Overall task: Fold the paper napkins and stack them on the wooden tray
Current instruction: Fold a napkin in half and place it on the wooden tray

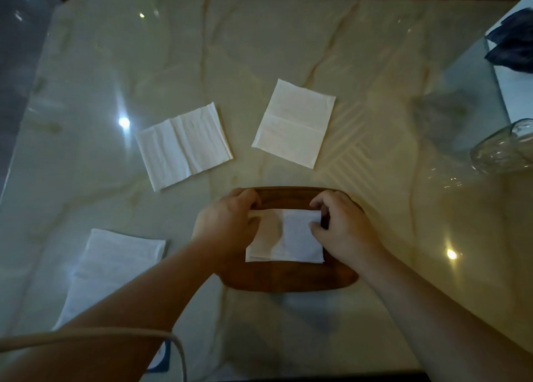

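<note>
A folded white napkin (285,237) lies on the dark wooden tray (288,279) near the table's front. My left hand (227,223) pinches its left edge and my right hand (343,225) pinches its right edge; both sets of fingers curl over the napkin's far corners. Three more white napkins lie flat on the marble table: one (184,146) at centre left, one (294,123) at centre right, and one (106,266) at the near left, partly hidden by my left forearm.
A clear glass jar (501,147) lies on its side at the right edge of the table. A dark blue cloth (513,46) sits beyond the table's far right corner. The marble table (259,49) shows bright light reflections.
</note>
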`<state>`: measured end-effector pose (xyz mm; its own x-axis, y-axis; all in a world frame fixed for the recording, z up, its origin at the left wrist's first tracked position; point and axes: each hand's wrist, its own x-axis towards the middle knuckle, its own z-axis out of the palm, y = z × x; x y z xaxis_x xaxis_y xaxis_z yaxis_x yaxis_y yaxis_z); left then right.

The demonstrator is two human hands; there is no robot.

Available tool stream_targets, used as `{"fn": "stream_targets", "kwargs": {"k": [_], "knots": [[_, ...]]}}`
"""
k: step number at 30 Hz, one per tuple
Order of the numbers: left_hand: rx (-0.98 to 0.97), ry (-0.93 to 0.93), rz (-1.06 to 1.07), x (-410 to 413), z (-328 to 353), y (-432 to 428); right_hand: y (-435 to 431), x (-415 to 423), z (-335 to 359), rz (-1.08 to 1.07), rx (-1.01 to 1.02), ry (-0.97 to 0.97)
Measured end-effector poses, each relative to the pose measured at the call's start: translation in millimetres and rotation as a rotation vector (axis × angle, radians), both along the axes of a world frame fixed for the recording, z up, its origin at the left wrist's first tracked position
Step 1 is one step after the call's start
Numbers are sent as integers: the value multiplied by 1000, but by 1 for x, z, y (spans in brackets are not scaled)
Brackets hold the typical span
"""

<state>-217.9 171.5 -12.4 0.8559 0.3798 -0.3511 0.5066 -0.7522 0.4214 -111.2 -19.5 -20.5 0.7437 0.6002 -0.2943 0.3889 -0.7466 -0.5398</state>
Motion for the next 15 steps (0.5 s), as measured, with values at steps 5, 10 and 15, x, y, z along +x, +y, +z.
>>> {"fn": "stream_targets", "kwargs": {"k": [5, 10, 15], "knots": [[84, -51, -147, 5, 4, 13, 2, 3, 11, -19, -17, -54], [135, -151, -203, 29, 17, 48, 16, 31, 20, -67, -12, -87], [179, -192, -231, 85, 30, 86, 39, 91, 21, -143, 29, -115]]}}
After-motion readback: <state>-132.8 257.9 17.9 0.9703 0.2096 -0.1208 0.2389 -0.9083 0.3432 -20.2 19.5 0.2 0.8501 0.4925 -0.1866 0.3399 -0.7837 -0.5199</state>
